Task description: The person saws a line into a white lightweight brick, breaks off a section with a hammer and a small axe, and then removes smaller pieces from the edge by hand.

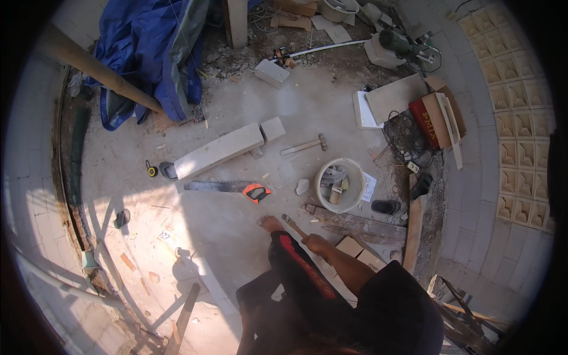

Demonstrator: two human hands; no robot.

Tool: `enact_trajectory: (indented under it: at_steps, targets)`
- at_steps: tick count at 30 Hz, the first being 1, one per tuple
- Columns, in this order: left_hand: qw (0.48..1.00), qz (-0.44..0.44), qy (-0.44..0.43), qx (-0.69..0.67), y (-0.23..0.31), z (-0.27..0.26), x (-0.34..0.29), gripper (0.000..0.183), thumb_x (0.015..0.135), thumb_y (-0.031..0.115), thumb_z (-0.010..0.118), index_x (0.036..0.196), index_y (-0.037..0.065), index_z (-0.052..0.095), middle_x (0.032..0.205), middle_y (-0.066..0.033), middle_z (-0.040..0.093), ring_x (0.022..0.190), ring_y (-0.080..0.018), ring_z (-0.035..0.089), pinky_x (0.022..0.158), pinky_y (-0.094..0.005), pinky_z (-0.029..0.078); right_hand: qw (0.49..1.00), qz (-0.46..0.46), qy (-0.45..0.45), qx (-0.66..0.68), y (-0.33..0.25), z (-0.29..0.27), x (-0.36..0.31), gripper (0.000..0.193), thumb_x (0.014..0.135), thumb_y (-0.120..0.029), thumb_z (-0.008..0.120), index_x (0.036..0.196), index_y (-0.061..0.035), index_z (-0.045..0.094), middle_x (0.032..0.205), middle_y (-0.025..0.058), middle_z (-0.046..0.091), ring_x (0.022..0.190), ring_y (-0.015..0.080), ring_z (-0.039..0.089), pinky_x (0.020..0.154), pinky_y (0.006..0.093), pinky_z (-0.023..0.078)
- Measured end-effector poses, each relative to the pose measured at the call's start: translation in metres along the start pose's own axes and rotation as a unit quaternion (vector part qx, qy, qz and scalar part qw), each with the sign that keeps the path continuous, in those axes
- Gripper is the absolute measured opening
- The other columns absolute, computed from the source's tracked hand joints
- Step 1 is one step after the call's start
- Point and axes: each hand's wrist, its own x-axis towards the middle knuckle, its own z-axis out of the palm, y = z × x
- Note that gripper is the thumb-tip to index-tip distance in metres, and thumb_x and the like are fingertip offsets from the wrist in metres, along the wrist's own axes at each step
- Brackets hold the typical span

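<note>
My right hand (318, 244) is closed around the wooden handle of a tool (294, 226) whose end points up-left toward my bare foot (270, 223). The tool's head is too small to make out. My leg in black trousers with a red stripe (299, 266) stretches below the hand. Pale blocks (357, 249) lie just right of my forearm. A hand saw (222, 186) with an orange and black grip lies on the concrete floor ahead of the foot. My left hand is not visible.
A white bucket (339, 184) holds tools, with a hammer (305, 145) and a long pale stone block (219, 151) beyond. Wooden planks (358, 225) lie right of the foot. A blue tarp (154, 53), a pole (89, 62), cardboard boxes (438, 118) and rubble ring the floor.
</note>
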Motion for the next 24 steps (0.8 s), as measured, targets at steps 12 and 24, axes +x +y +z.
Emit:
enact_trajectory:
  at_steps: [12, 24]
  targets:
    - [0.991, 0.104, -0.085, 0.009, 0.073, -0.136, -0.020, 0.082, 0.099, 0.053, 0.055, 0.158, 0.001, 0.033, 0.156, -0.0239, 0.041, 0.146, -0.0367, 0.040, 0.120, -0.0438, 0.032, 0.940, 0.246, 0.000, 0.238, 0.206, 0.085, -0.176, 0.035, 0.100, -0.031, 0.061, 0.085, 0.0013, 0.062, 0.060, 0.0107, 0.059, 0.046, 0.0243, 0.059, 0.042, 0.0409, 0.046]
    - [0.979, 0.078, -0.182, 0.054, 0.234, -0.193, -0.009, 0.079, 0.102, 0.054, 0.050, 0.157, 0.000, 0.034, 0.154, -0.0215, 0.045, 0.145, -0.0337, 0.042, 0.120, -0.0416, 0.032, 0.818, 0.148, -0.041, 0.555, 0.120, 0.128, -0.213, 0.037, 0.098, -0.033, 0.061, 0.070, -0.0113, 0.050, 0.052, -0.0004, 0.040, 0.039, 0.0162, 0.040, 0.039, 0.0353, 0.030]
